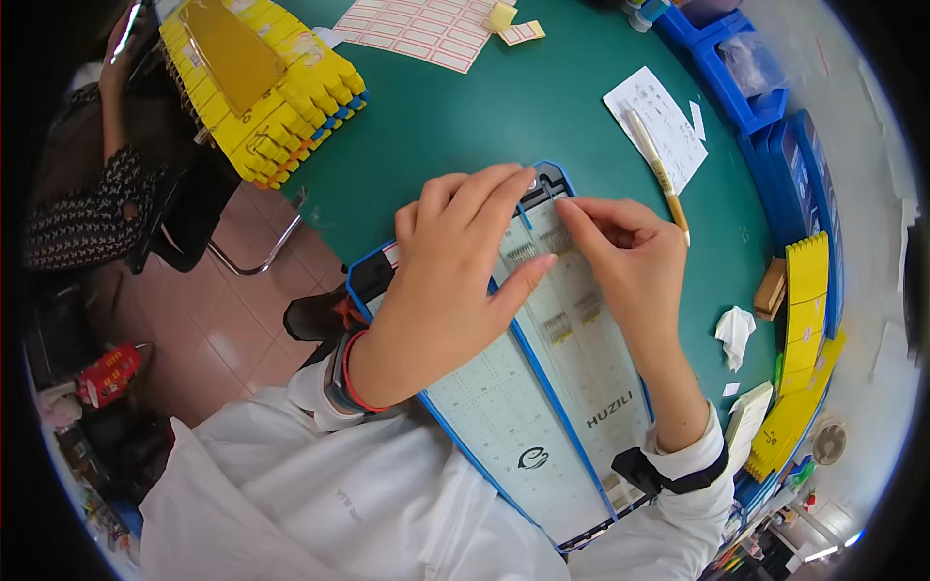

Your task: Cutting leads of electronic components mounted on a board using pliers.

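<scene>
A long pale board with a blue frame and a blue centre rail [542, 378] lies on the green table, running from near my chest away to the upper middle. My left hand [455, 261] rests flat on its left half, thumb stretched across the rail toward small rows of tiny metal parts [557, 329]. Fingers of my right hand [625, 261] pinch together at the board's far right half, touching a small row of parts [556, 238]. Whether anything sits between those fingertips cannot be made out.
A white paper slip [659, 126] with a yellow pen [659, 174] lies right of the board. Stacked yellow trays [262, 87] sit far left, a label sheet [417, 29] beyond. Blue bins [746, 77], yellow strips [804, 320] and crumpled tissue [733, 331] line the right. Another person sits at the upper left.
</scene>
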A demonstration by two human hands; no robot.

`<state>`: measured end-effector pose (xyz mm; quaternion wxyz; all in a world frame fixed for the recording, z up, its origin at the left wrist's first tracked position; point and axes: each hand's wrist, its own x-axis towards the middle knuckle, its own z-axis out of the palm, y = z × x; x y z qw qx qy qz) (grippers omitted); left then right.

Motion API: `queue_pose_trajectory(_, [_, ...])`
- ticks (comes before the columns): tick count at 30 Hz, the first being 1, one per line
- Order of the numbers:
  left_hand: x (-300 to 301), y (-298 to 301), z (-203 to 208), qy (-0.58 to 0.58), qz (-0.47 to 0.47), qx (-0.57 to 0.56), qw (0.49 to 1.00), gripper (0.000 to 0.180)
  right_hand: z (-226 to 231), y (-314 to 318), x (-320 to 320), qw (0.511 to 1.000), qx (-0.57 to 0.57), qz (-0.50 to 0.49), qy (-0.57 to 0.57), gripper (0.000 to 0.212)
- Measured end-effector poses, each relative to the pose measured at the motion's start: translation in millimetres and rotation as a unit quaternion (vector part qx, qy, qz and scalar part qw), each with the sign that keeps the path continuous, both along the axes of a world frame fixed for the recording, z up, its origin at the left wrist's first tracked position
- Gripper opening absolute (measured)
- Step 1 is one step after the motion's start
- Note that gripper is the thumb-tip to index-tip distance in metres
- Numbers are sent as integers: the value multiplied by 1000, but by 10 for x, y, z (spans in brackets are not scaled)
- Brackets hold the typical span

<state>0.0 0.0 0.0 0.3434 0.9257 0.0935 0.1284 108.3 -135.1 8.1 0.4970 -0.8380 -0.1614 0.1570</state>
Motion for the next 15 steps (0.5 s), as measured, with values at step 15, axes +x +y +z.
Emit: queue_pose_trajectory(15, [9,-31,9,-2,-4,24,1000,63,87,-18,21,1000,-12,-8,13,14])
